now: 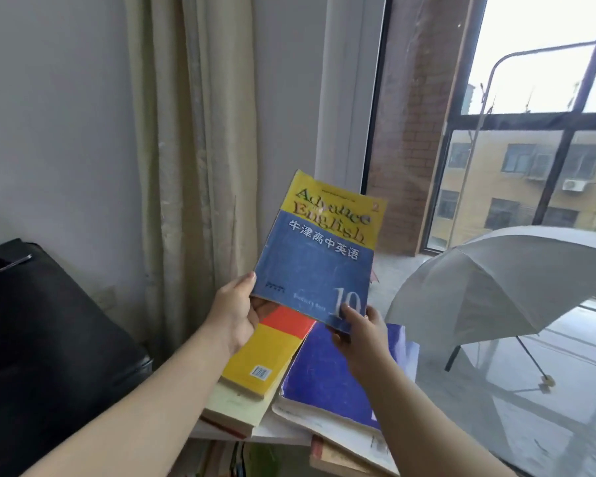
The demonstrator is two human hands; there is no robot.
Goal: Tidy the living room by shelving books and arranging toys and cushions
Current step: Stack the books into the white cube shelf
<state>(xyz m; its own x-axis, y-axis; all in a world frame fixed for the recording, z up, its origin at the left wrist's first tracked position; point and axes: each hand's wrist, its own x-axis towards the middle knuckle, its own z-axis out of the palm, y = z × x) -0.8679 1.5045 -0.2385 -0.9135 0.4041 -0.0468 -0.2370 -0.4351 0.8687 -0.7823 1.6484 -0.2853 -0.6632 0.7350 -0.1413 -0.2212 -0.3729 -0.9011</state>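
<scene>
At far left sits a black case [49,321], smooth and slightly glossy. Beside it hangs a beige curtain [193,132] in soft vertical folds. The left hand [234,311] grips the lower left corner of a thin paperback textbook [317,256], with a worn blue and yellow cover that is slightly bowed. The book is held tilted in the air above a loose stack. The stack includes a thick yellow-and-red book [265,352] and a floppy purple book [338,370] with curled pages. The right hand [362,332] pinches the textbook's lower right corner, thumb on the cover. This looks like the book-shelving step. The next move likely calls for squaring the limp textbook against the stack or a shelf without creasing it. An open grey umbrella [496,277] rests at right.
</scene>
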